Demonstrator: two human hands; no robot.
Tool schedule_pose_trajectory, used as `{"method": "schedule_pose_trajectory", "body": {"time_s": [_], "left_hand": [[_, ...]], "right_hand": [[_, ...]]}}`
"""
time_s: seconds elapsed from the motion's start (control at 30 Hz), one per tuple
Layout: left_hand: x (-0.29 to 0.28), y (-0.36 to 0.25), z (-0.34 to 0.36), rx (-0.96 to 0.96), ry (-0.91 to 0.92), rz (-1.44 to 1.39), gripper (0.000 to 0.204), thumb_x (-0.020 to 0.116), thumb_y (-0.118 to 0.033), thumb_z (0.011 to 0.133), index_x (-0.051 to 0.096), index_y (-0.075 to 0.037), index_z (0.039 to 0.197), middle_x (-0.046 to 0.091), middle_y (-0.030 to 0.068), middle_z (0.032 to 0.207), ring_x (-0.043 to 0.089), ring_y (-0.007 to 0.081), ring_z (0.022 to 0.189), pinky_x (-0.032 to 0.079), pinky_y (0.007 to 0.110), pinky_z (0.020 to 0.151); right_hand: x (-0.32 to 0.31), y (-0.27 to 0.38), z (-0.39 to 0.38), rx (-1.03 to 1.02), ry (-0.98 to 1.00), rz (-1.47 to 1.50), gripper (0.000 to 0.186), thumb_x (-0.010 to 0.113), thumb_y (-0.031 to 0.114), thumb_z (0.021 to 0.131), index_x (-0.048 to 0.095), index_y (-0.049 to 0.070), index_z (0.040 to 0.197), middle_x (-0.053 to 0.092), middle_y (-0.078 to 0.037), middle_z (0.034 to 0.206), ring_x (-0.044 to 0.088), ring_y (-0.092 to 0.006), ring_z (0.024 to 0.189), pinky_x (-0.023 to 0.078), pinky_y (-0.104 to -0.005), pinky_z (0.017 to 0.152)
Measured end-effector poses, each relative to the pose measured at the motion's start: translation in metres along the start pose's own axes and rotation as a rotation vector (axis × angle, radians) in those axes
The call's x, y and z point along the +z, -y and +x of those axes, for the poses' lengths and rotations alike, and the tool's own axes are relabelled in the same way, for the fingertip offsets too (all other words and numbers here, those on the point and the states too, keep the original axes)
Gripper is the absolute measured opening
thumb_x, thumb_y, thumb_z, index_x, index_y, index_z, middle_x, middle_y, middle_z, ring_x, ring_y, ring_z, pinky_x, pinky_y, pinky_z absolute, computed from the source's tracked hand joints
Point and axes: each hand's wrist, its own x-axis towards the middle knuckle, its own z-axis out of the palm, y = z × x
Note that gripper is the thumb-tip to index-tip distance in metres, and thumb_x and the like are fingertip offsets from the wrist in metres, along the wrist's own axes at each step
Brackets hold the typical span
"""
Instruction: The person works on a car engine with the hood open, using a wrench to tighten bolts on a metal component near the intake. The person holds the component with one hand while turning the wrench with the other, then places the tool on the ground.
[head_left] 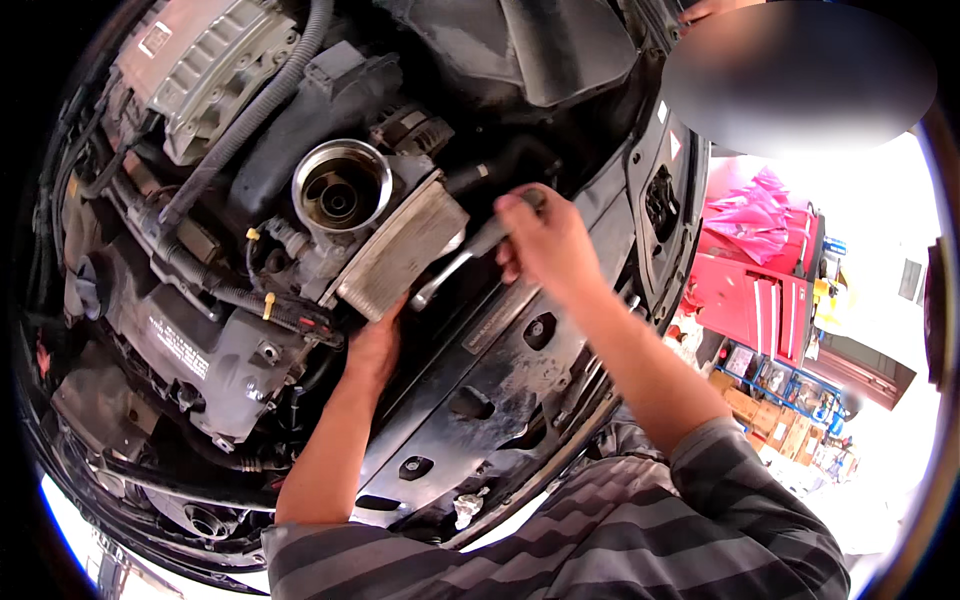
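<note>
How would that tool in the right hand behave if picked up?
The tool is probably stiff: its shaft looks straight and metallic. That likely makes it heavy for its slimness, and the smooth shine suggests it might slip.

Left forearm (330, 440): bared, slanted upward and slightly to the right from the lower part of the view.
Left hand (374, 350): stretched forward in line with the forearm; the fingers are mostly hidden, so their curl cannot be told.
Right forearm (640, 365): bared, angled up and to the left.
Right hand (550, 245): raised higher in view than the left, closed in a grip.
Both hands: held well apart.
</note>
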Motion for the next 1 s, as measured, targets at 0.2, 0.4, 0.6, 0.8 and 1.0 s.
{"method": "schedule_pose_trajectory", "body": {"time_s": [0.2,0.4,0.6,0.8,1.0], "left_hand": [[0.003,0.000,-0.003,0.082,0.089,-0.182,0.056,0.064,-0.014,0.088,0.041,-0.003,0.138,0.047,0.0092,0.138,0.046,0.0231,0.125,0.031,0.034,0.110],[0.002,-0.006,-0.009,-0.017,0.084,-0.203,0.054,0.064,-0.014,0.089,0.043,-0.004,0.137,0.050,0.0085,0.134,0.045,0.0204,0.126,0.029,0.034,0.111],[0.001,0.003,-0.004,0.046,-0.020,-0.215,0.057,0.066,-0.013,0.087,0.039,-0.001,0.136,0.046,0.0078,0.137,0.041,0.0222,0.128,0.027,0.031,0.111],[-0.051,0.037,0.016,-0.008,0.410,-0.341,0.047,0.037,-0.030,0.100,0.036,-0.001,0.138,0.042,0.0119,0.139,0.040,0.0236,0.128,0.033,0.035,0.108],[-0.017,0.010,-0.001,0.148,-0.043,0.308,0.066,0.068,-0.024,0.086,0.036,-0.001,0.139,0.042,0.0107,0.141,0.040,0.0226,0.129,0.027,0.034,0.111]], "right_hand": [[0.011,0.018,-0.014,-0.027,-0.037,0.102,0.029,0.064,0.026,0.087,0.058,0.001,0.100,0.061,-0.011,0.062,0.062,-0.0192,0.049,0.047,-0.0309,0.044],[0.031,0.040,-0.042,-0.496,0.072,-0.289,0.029,0.061,0.034,0.088,0.056,0.007,0.099,0.060,-0.013,0.066,0.061,-0.0259,0.052,0.049,-0.0359,0.045],[-0.012,-0.001,0.015,0.395,0.020,0.374,0.032,0.053,0.030,0.096,0.052,-0.001,0.103,0.059,-0.008,0.060,0.062,-0.0152,0.049,0.046,-0.0267,0.041],[0.033,0.056,-0.044,-0.426,0.303,-0.363,0.034,0.062,0.034,0.086,0.054,0.002,0.094,0.060,-0.020,0.063,0.062,-0.0379,0.058,0.052,-0.0445,0.053],[-0.003,0.010,0.007,0.399,-0.053,0.428,0.029,0.058,0.029,0.093,0.052,0.002,0.099,0.057,-0.007,0.060,0.058,-0.0147,0.045,0.044,-0.0270,0.040]]}}
